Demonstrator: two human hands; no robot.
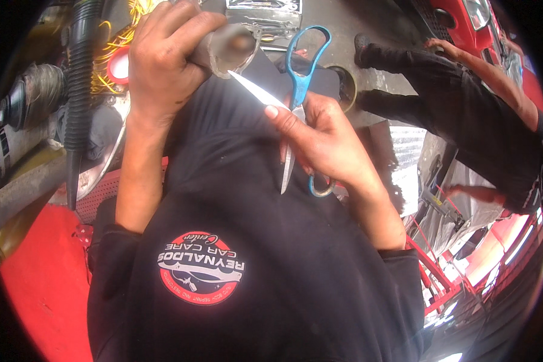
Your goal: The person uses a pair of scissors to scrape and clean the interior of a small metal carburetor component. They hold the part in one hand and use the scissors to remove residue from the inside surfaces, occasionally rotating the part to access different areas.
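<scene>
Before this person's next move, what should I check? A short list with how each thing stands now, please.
1. Hollow part held: ok, the left hand grips it.
2. Scissors held: ok, the right hand grips them near the pivot, blades spread wide.
3. Left fingers clear of the blade tip: ok, the tip is at the part's lower rim, apart from them.
4. Second blade clear of the black shirt: cannot tell; it points toward the wearer.
5. Other person clear of the scissors: ok, off to the right.
</scene>
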